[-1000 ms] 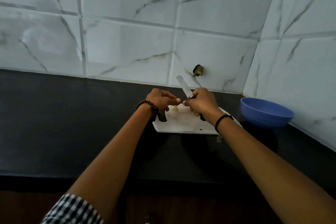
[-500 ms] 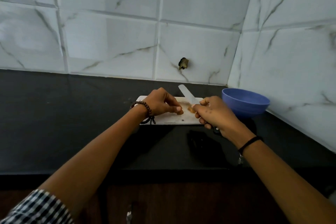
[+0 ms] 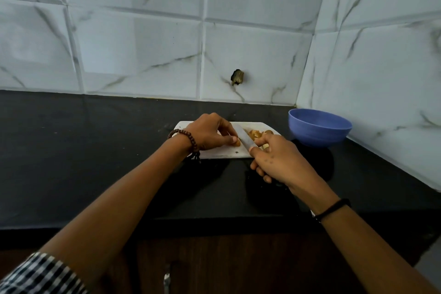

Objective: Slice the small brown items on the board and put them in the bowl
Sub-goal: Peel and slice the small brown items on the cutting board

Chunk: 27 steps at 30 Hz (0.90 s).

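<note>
A white cutting board (image 3: 222, 151) lies on the black counter. My left hand (image 3: 210, 132) pinches a small brown item (image 3: 236, 143) against the board. My right hand (image 3: 278, 159) grips a knife (image 3: 245, 139) by its handle, the blade slanting down onto the board right beside the pinched item. A heap of cut brown-yellow pieces (image 3: 259, 135) lies on the board just beyond the blade. The blue bowl (image 3: 318, 130) stands to the right of the board; its inside is hidden from this angle.
The black counter (image 3: 83, 150) stretches wide to the left and ends at a front edge near me. White marble tile walls meet in a corner behind the bowl. A small dark hole (image 3: 237, 77) marks the back wall above the board.
The knife has come down from pointing up and away to lying across the board beside the item. My right hand drew nearer to me. The view shifted, revealing the cut pieces.
</note>
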{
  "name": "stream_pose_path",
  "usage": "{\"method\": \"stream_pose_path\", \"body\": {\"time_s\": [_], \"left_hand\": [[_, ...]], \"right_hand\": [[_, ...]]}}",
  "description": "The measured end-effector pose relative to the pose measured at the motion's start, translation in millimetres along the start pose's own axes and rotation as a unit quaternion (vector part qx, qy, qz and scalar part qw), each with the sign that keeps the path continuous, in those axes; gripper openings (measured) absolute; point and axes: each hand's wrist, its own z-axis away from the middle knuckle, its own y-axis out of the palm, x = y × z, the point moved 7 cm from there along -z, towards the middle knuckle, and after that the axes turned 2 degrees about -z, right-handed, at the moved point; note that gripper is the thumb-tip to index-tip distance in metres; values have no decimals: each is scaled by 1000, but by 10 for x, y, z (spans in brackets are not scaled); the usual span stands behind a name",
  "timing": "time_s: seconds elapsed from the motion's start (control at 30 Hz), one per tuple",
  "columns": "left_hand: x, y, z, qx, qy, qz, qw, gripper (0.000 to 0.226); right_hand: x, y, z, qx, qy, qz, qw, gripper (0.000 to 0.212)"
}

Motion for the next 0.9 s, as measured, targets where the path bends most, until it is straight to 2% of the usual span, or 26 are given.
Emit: {"method": "stream_pose_path", "body": {"time_s": [0.37,0.47,0.73,0.9], "left_hand": [[4,-18,6,-21,-28,36,999,20],[5,-14,-6,-27,-34,46,998,18],[10,-19,-18,-48,-36,37,997,14],[5,-21,-10,-52,-39,38,997,15]], "right_hand": [[14,-14,23,-8,-7,2,1000,23],[30,-21,34,-16,-11,9,1000,19],[79,11,-43,-30,-23,82,996,29],[142,-15,-84,-27,-33,165,985,25]]}}
